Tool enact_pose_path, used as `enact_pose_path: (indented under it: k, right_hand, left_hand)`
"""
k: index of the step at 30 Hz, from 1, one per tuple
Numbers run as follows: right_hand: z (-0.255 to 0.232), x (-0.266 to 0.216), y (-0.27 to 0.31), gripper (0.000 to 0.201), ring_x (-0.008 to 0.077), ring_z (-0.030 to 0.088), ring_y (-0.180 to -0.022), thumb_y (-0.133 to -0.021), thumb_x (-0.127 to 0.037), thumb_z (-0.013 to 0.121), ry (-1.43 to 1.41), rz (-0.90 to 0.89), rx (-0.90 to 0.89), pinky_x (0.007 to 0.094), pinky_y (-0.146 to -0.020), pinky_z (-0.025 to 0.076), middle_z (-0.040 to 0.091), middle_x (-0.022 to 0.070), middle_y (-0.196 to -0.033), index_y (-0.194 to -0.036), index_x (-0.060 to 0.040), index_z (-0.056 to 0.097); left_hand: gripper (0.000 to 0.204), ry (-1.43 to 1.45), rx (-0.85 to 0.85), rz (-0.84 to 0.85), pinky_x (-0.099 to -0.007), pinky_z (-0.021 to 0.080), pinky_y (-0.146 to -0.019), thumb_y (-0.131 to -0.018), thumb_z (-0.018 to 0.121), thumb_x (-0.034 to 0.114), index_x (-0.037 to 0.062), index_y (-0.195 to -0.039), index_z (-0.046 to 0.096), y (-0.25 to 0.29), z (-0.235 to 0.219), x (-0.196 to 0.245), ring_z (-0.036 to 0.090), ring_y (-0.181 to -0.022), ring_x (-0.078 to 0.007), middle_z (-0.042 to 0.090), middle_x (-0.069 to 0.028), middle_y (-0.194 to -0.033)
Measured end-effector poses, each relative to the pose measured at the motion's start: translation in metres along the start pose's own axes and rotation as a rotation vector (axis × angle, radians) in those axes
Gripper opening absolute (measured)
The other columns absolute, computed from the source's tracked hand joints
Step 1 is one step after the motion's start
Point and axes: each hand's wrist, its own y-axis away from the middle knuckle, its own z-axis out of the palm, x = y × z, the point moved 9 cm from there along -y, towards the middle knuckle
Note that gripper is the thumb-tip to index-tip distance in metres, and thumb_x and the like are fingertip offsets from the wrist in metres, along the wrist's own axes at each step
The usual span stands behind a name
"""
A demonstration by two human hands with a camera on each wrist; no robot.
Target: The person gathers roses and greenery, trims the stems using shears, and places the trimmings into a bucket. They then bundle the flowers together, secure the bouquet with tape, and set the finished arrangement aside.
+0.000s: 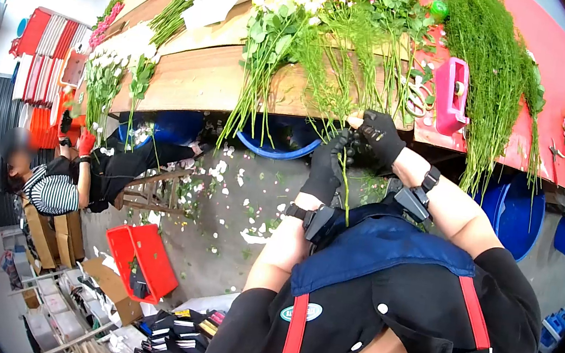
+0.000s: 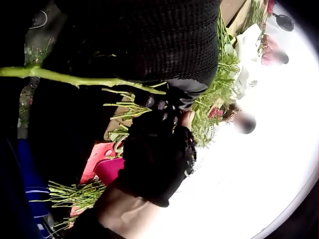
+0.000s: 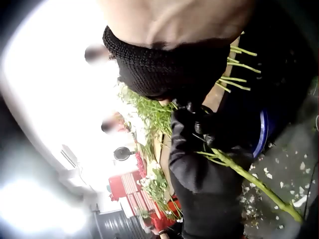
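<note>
Left hand [image 1: 326, 170] curled snugly round green stem [image 1: 346, 193], cut end poking toward 5 o'clock. Right hand [image 1: 385, 141] at 2, fingers bent — can't tell if it's got hold of anything. White-flowered bunch [image 1: 262, 50] at 11, pink dispenser [image 1: 451, 98] at 2. Looks partway: lower stem bare, bunch looks untied. Oval chest patch [image 1: 313, 312] — lettering unreadable.
</note>
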Motion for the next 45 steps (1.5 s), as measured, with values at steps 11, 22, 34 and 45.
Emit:
enact_pose_path:
  k: [11, 22, 34, 45]
  right_hand:
    - [-0.021, -0.115, 0.065, 0.012, 0.0138, 0.061, -0.07, -0.084, -0.009, 0.064, -0.113, -0.301, -0.116, 0.0275, -0.066, 0.049, 0.067, 0.0087, -0.081, -0.083, 0.0026, 0.064]
    - [0.007, 0.031, 0.056, 0.033, 0.0143, 0.06, -0.064, -0.088, -0.032, 0.063, 0.145, 0.161, -0.394, 0.0321, -0.059, 0.047, 0.062, 0.0099, -0.068, -0.092, -0.0001, 0.066]
    - [-0.045, 0.034, 0.102, 0.023, 0.0385, 0.062, -0.078, -0.083, -0.028, 0.059, 0.945, -0.041, -0.318, 0.0482, -0.069, 0.048, 0.063, 0.0189, -0.078, -0.084, -0.0047, 0.061]
    - [-0.042, 0.026, 0.146, 0.022, 0.0369, 0.062, -0.069, -0.081, -0.025, 0.061, 1.031, -0.14, -0.379, 0.0477, -0.063, 0.048, 0.063, 0.0174, -0.073, -0.084, -0.0036, 0.06]
  left_hand:
    - [0.024, 0.038, 0.231, 0.099, -0.0256, 0.047, -0.06, -0.096, 0.054, 0.028, 0.0055, -0.098, 0.064, -0.009, -0.022, 0.039, 0.061, -0.069, -0.0151, 0.062, -0.0033, -0.076]
    - [0.037, 0.314, -0.231, 0.006, -0.0449, 0.048, -0.094, -0.1, 0.043, 0.031, 0.0085, -0.129, 0.05, -0.035, 0.051, -0.017, 0.059, -0.107, -0.0289, 0.06, -0.0133, -0.12]
    - [0.045, -0.01, -0.448, -0.039, -0.0393, 0.049, -0.091, -0.093, 0.058, 0.029, -0.003, -0.124, 0.051, -0.002, 0.082, -0.022, 0.059, -0.106, -0.0249, 0.061, -0.0155, -0.117]
    - [0.019, 0.322, -0.493, -0.065, -0.044, 0.05, -0.083, -0.093, 0.058, 0.023, 0.0055, -0.1, 0.058, 0.011, 0.085, 0.018, 0.059, -0.087, -0.026, 0.054, -0.0065, -0.081]
